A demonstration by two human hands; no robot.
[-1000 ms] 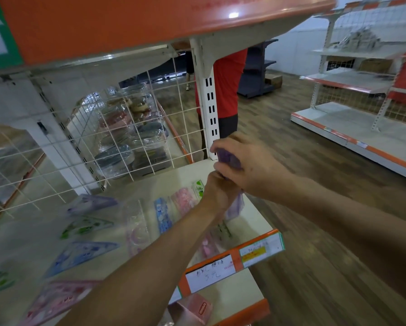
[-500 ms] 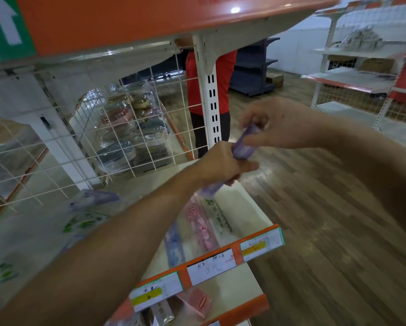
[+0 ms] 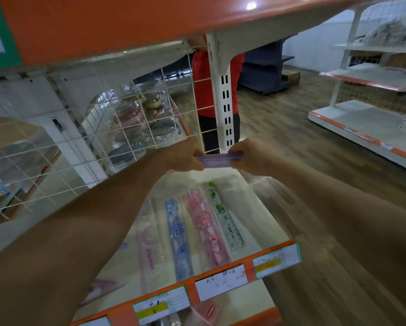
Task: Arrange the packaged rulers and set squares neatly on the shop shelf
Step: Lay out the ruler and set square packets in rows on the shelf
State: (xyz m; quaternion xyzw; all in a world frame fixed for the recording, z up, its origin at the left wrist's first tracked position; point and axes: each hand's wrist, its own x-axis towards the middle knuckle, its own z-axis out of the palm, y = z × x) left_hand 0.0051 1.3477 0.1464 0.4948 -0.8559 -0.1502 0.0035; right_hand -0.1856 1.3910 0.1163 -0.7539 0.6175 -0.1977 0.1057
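One cream shop shelf (image 3: 251, 208) carries a blue packaged ruler (image 3: 177, 238), a pink packaged ruler (image 3: 206, 224) and a green-printed clear ruler (image 3: 225, 217) side by side. Above its back edge, the left hand (image 3: 183, 156) and right hand (image 3: 251, 154) each pinch one end of a level purple packaged ruler (image 3: 217, 160).

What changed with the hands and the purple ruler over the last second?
The left hand and right hand, bunched together a second ago, drew apart; each now grips one end of the purple ruler, which went from tilted to level. The blue ruler, pink ruler and green ruler lie on the shelf as before.
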